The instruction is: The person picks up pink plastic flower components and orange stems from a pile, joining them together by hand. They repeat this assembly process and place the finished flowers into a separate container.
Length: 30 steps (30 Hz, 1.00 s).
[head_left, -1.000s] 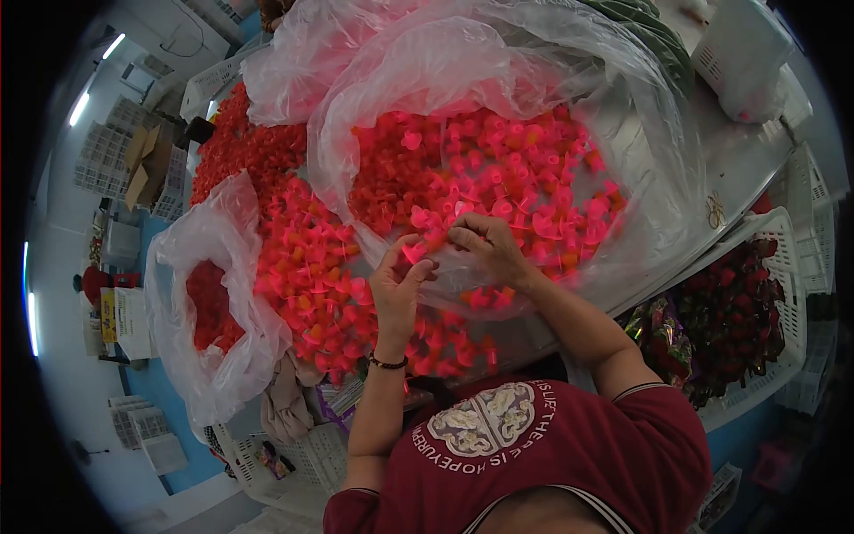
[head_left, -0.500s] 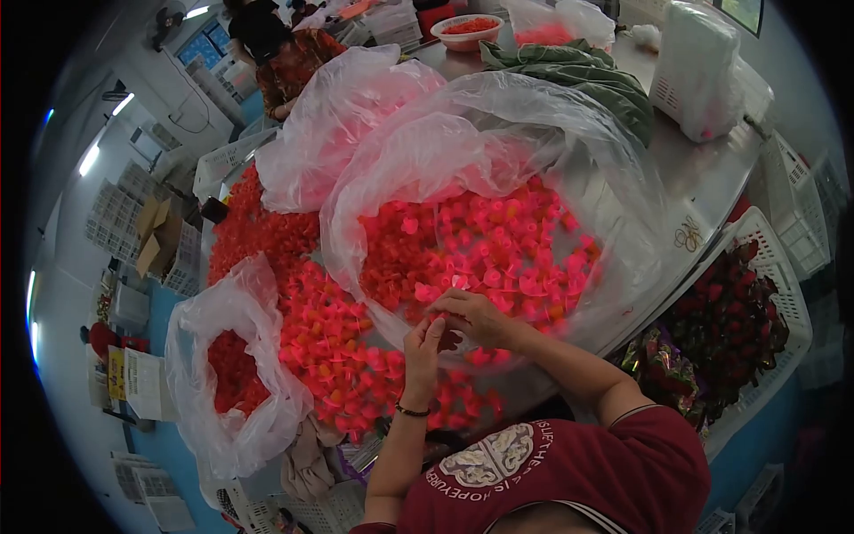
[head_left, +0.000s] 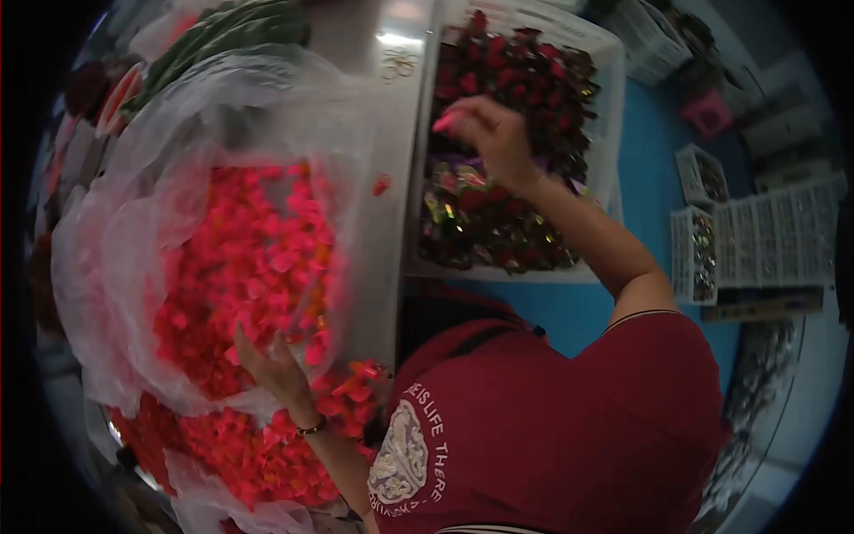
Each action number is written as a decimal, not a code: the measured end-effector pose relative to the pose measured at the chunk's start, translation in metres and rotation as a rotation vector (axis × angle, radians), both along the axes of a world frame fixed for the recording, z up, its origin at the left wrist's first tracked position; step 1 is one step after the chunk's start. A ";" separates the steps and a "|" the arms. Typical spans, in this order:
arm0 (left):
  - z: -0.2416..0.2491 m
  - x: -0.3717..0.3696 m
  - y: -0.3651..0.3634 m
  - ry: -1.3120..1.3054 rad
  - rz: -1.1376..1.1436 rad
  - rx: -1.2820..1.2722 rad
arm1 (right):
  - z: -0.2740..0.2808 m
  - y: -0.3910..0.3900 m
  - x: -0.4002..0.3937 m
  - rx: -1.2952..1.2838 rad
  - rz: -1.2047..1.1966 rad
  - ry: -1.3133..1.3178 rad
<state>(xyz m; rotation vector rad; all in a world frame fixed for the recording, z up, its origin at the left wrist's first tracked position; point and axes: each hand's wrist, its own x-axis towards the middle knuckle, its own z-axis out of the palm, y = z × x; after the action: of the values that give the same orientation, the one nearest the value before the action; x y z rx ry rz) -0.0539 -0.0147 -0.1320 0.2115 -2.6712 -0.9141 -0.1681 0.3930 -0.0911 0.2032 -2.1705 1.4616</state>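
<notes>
My right hand (head_left: pixel 500 142) is over the white crate, with a small bright pink piece (head_left: pixel 447 120) pinched at its fingertips. Motion blur hides the piece's exact kind. Below it, the white crate (head_left: pixel 608 116) holds many dark red flower-like items (head_left: pixel 498 67) and shiny wrappers (head_left: pixel 454 200). My left hand (head_left: pixel 276 367), with a dark bracelet at the wrist, is above the heap of pink and red plastic pieces (head_left: pixel 258 231). Its fingers are spread and nothing shows between them. A clear plastic bag (head_left: pixel 116 267) lies open around that heap.
The metal table (head_left: pixel 369 294) ends along the crate's left side. On it lie some rubber bands (head_left: pixel 398 62) and a small red piece (head_left: pixel 382 184). Green cloth (head_left: pixel 222 44) is bunched at the far end. White crates (head_left: pixel 694 254) stand on the blue floor (head_left: pixel 645 178) to the right.
The view has swung right. My hands, together over the heap before, are now apart: the right has moved over the crate with a pink piece, and the left has opened.
</notes>
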 end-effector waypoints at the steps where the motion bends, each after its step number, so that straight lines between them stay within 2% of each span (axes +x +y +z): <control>1: -0.004 -0.002 -0.003 0.001 -0.012 -0.055 | 0.015 0.046 0.009 -0.006 -0.197 0.000; 2: -0.010 -0.003 -0.005 0.008 -0.015 -0.111 | 0.018 0.093 0.020 0.016 -0.446 0.026; 3: -0.017 -0.002 -0.008 -0.009 -0.053 -0.101 | 0.009 0.150 0.034 0.047 -0.630 0.046; 5: -0.029 -0.001 -0.013 0.030 -0.030 -0.234 | -0.015 0.244 0.076 0.146 -0.985 0.015; 7: -0.028 -0.001 -0.011 0.021 -0.037 -0.220 | -0.060 0.303 0.137 0.324 -1.317 -0.149; 9: -0.026 0.001 -0.013 0.013 -0.025 -0.216 | -0.081 0.288 0.184 0.240 -1.397 -0.496; 11: -0.024 0.002 -0.016 0.005 -0.049 -0.200 | -0.147 0.310 0.220 0.181 -1.540 -0.634; 13: -0.024 0.003 -0.017 0.003 -0.065 -0.194 | -0.239 0.356 0.254 0.092 -1.441 -0.842; 15: -0.023 0.002 -0.019 0.020 -0.027 -0.206 | -0.274 0.366 0.266 -0.057 -1.309 -0.959; 16: -0.020 0.001 -0.016 0.041 -0.033 -0.242 | -0.203 0.298 0.248 -0.330 -1.298 -0.855; 17: -0.016 0.000 -0.014 0.063 -0.021 -0.281 | -0.201 0.303 0.250 -0.293 -1.249 -0.845; 18: -0.010 -0.003 -0.013 0.060 -0.014 -0.324 | -0.262 0.373 0.262 0.095 -1.335 -0.799; 19: -0.006 -0.007 -0.013 0.053 -0.003 -0.365 | -0.276 0.412 0.263 0.498 -1.360 -0.815; 21: -0.001 -0.019 -0.010 -0.015 0.044 -0.425 | -0.216 0.416 0.228 0.466 -1.438 -0.753; 22: -0.002 -0.026 -0.009 -0.023 0.061 -0.409 | -0.197 0.417 0.196 0.317 -1.580 -0.737; 24: -0.003 -0.035 -0.005 -0.019 0.103 -0.393 | -0.140 0.392 0.152 0.229 -1.491 -0.483; 26: -0.002 -0.042 0.002 -0.233 0.013 -0.435 | -0.070 0.323 0.095 0.164 -1.348 -0.241; 28: -0.007 -0.040 0.009 -0.246 0.023 -0.440 | -0.006 0.228 0.045 0.129 -0.963 -0.023; 30: -0.013 -0.036 0.014 -0.261 0.025 -0.443 | 0.019 0.142 0.001 0.115 -0.560 0.089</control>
<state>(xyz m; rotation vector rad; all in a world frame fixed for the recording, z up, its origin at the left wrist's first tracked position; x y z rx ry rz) -0.0898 -0.0008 -0.1454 0.2750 -3.0170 -0.2832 -0.1671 0.5354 -0.0722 -0.2778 -2.0171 0.9920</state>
